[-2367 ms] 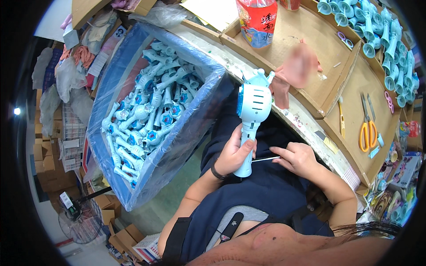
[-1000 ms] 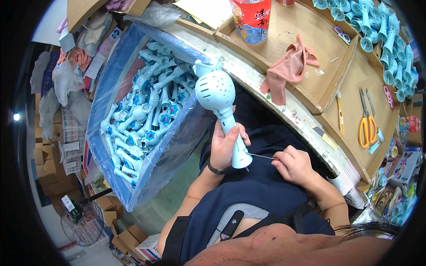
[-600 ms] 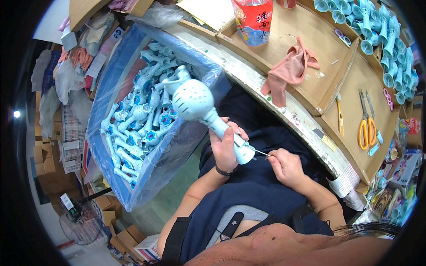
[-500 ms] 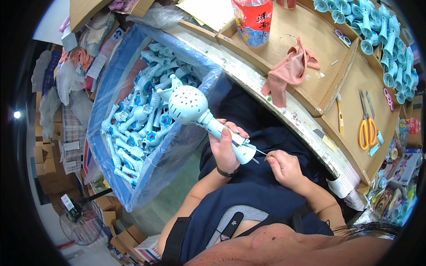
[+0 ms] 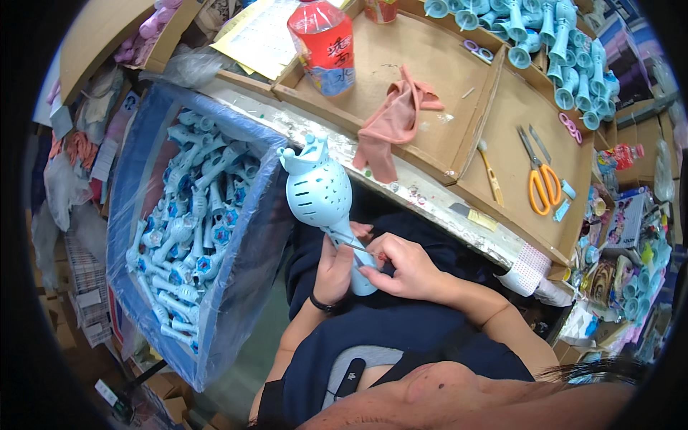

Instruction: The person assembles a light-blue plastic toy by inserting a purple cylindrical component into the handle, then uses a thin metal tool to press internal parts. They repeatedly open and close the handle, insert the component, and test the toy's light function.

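Pale blue toy wand (image 5: 326,204): now tilted upright again; left hand (image 5: 335,269) grips handle, right hand (image 5: 405,266) pinches thin tool (image 5: 349,244) against it.

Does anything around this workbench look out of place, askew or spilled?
Little stands out. A pink cloth lies crumpled, draped over the cardboard tray's edge. Small scraps dot the bench strip below it. The orange-handled scissors lie flat, and the red-labelled bottle stands upright.

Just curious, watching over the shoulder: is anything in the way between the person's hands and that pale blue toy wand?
Nothing visible. The left hand wraps the blue toy wand by its handle, and the right hand touches the same handle, pressing a thin pin-like tool against it.
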A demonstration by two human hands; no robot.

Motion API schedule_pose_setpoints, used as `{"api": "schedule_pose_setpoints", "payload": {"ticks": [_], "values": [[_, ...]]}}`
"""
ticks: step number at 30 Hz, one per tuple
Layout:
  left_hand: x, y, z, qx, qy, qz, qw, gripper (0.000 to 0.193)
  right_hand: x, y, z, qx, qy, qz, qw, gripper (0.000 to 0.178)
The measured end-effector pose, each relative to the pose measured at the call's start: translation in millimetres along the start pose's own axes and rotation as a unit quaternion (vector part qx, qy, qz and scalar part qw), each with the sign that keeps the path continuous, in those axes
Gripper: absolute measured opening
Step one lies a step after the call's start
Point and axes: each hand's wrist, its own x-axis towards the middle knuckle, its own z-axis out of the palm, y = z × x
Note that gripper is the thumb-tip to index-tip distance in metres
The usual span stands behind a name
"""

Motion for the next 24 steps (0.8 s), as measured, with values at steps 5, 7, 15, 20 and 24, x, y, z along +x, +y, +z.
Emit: {"api": "schedule_pose_setpoints", "payload": {"ticks": [5, 7, 15, 20, 24], "values": [[1.4, 6.3, -11.9, -0.142, 0.008, -0.07, 0.987, 0.038, -18.1, 2.8, -65.6, -0.153, 0.203, 0.005, 0.967, 0.024], [3.0, 8.0, -14.6, -0.209, -0.004, -0.089, 0.974, 0.048, -19.2, 16.0, -115.1, -0.235, 0.346, 0.062, 0.906, 0.017], [-4.6, 13.4, -7.6, -0.23, -0.107, -0.148, 0.956, 0.072, -27.4, 40.0, -171.6, -0.518, 0.247, 0.211, 0.791, 0.018], [-5.7, 15.5, 1.7, -0.178, -0.095, -0.173, 0.964, 0.075, -2.5, -16.6, -93.2, -0.211, 0.21, -0.07, 0.952, 0.016], [-8.4, 17.9, 4.6, -0.112, -0.057, -0.189, 0.974, 0.077, 17.0, -30.8, -34.2, -0.122, 0.054, -0.214, 0.968, 0.025]]}}
